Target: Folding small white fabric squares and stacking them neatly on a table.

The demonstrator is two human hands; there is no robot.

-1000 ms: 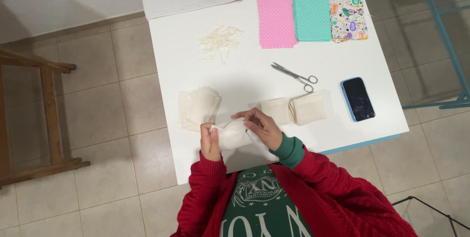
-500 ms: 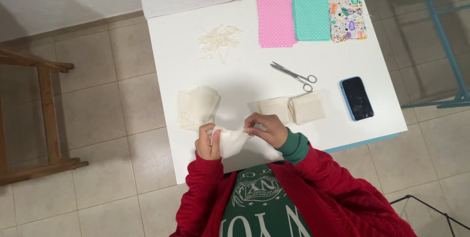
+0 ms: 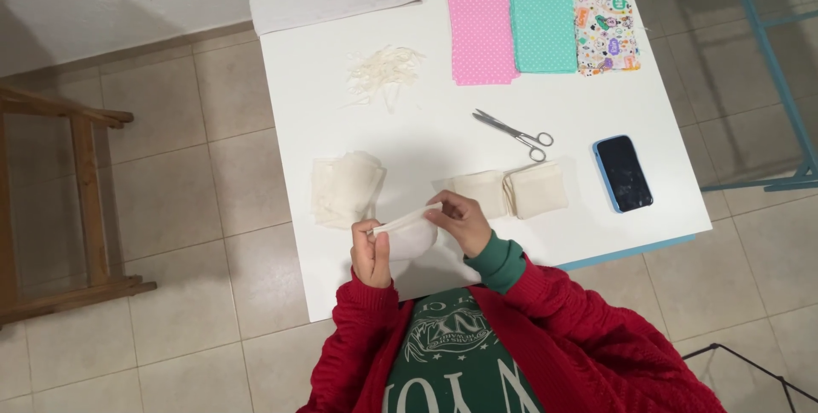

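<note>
Hands mid-fold | left hand (image 3: pixel 371 253) and right hand (image 3: pixel 461 222) pinch small cream fabric piece (image 3: pixel 407 234) over table's near edge | I count two finished folded cream pouches (image 3: pixel 511 192) right, flat cream stack (image 3: pixel 344 189) left

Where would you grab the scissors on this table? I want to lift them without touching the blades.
By the finger loops. The scissors lie flat and closed on the white table, blades pointing up-left toward the pile of pale strips, loops at the lower-right end near the phone. Probably best to come from that lower-right side, where the bare tabletop leaves room around the loops.
</note>
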